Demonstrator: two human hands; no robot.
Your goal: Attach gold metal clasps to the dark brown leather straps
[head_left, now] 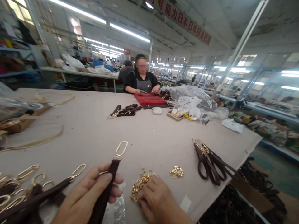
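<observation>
My left hand (90,194) grips a dark brown leather strap (106,189) that ends in a gold oval clasp (121,148); the strap points away from me. My right hand (158,202) rests on the table with its fingers curled down at a heap of small gold rivets (140,184); what the fingertips pinch is hidden. A smaller pile of gold rivets (177,171) lies just to the right.
More brown straps with gold clasps (30,189) lie at the left, and a finished bundle (210,161) at the right. A person across the table (141,81) works at a red mat (149,98), beside clear plastic bags (192,99). The table's edge runs along the right.
</observation>
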